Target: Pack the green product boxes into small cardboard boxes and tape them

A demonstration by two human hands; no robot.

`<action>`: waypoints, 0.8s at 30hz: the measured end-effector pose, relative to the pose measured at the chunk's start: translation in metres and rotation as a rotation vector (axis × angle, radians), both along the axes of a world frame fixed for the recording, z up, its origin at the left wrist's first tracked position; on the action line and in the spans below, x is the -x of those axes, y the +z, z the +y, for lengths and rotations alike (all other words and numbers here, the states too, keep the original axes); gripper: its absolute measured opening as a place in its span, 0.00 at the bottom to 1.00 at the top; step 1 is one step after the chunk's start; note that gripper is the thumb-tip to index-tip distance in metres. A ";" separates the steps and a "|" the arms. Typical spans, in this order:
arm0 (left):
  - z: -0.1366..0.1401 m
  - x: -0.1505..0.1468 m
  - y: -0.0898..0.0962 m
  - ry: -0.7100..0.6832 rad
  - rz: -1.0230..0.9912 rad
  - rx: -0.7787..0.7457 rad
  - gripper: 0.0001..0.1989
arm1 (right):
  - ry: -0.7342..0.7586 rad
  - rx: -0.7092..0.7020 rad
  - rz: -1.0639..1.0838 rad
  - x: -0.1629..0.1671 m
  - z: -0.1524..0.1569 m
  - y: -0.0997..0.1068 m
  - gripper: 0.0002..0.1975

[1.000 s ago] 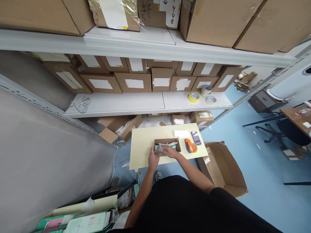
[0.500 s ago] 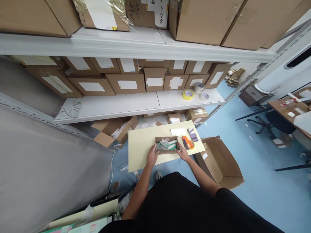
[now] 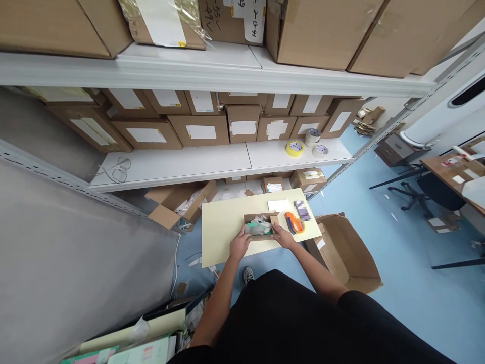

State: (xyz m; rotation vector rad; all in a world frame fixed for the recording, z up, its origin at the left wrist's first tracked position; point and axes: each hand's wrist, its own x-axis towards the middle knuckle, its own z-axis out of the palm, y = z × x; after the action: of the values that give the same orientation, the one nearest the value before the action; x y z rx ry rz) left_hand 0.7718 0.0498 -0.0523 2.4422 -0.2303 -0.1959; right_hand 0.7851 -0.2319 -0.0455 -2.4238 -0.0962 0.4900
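A small open cardboard box (image 3: 257, 238) lies on the cream-coloured tabletop (image 3: 222, 227). Inside it are green and white packets (image 3: 259, 225), loosely piled. My left hand (image 3: 239, 244) grips the box at its left end. At the opposite end, my right hand (image 3: 282, 236) is closed on the right side, its fingertips reaching over the edge near a raised flap (image 3: 274, 219). Just right of the box sits an orange tape dispenser (image 3: 293, 222) with a yellow roll. Behind these lie a white sheet of paper (image 3: 278, 205) and a blurred purple item (image 3: 302, 210).
Shelving (image 3: 182, 167) with many labelled cartons rises behind the table. Tape rolls (image 3: 294, 148) rest on the middle shelf. A large open carton (image 3: 352, 253) stands on the floor at right, another open carton (image 3: 166, 215) at left. A grey wall (image 3: 76, 253) borders the left.
My right hand has shifted slightly left, its fingers now over the box's right end. The flap there leans further inward. My left hand stays at the left end.
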 end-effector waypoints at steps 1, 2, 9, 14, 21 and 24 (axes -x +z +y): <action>-0.002 -0.001 0.003 -0.024 0.008 -0.047 0.08 | 0.017 0.006 0.017 0.001 -0.001 -0.002 0.33; -0.004 -0.002 0.005 -0.054 0.019 -0.095 0.07 | 0.032 0.010 0.032 0.003 -0.003 -0.003 0.34; -0.026 -0.011 0.014 -0.272 0.132 -0.312 0.24 | 0.101 0.021 0.098 0.001 -0.010 -0.001 0.33; -0.036 -0.021 0.017 -0.291 0.194 -0.373 0.24 | 0.102 0.086 0.094 -0.002 -0.006 0.006 0.37; -0.040 -0.041 0.028 -0.290 0.213 -0.417 0.19 | 0.046 0.303 0.107 -0.013 0.005 0.020 0.36; -0.039 -0.040 0.027 -0.253 0.192 -0.416 0.16 | 0.041 0.361 0.106 -0.021 0.008 0.022 0.35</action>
State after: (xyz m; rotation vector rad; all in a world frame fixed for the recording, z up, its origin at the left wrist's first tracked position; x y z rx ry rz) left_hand 0.8120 0.0112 -0.0253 2.7738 -0.4504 -0.6423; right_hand 0.8059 -0.2243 -0.0233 -2.7438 -0.0116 0.7041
